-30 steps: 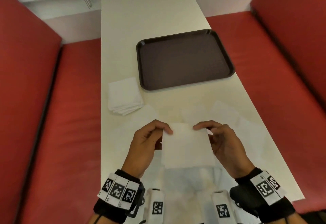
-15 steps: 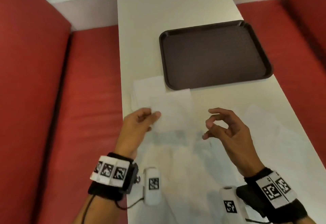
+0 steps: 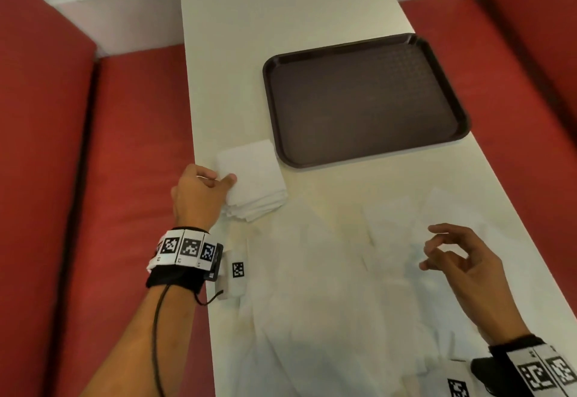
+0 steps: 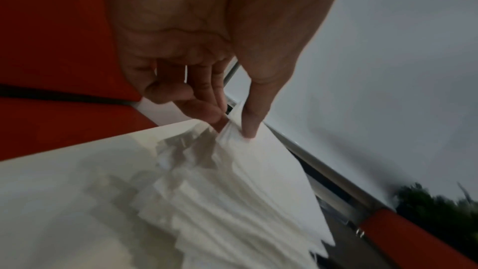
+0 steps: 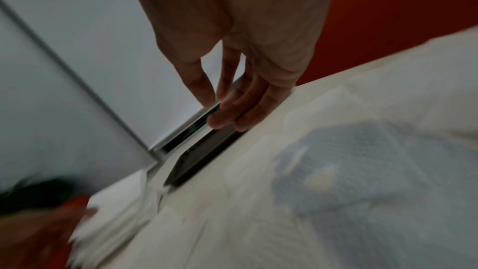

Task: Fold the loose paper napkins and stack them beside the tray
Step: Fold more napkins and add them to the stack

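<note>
Napkins, loose and unfolded (image 3: pixel 359 271), cover most of the near half of the long pale table (image 3: pixel 281 6); I count at least 2 overlapping sheets, though white on white makes the edges hard to tell. Next in size, the dark tray (image 3: pixel 365 100) sits far and right, with nothing on it. Just beside its near-left corner lies the stack of folded napkins (image 3: pixel 259 184), close to the table's left edge, its layers fanned a little at the near side.

My left hand (image 3: pixel 196 196) pinches the top folded napkin (image 4: pixel 258 167) at its left corner, thumb on top and fingers beneath, as the left wrist view shows. My right hand (image 3: pixel 462 265) hovers over the loose sheets with fingers loosely curled, holding nothing.

I judge the step in hand to be setting a folded napkin onto the stack. Next I should let go cleanly without dragging the top layer, then pick 1 loose sheet with the right hand.
</note>
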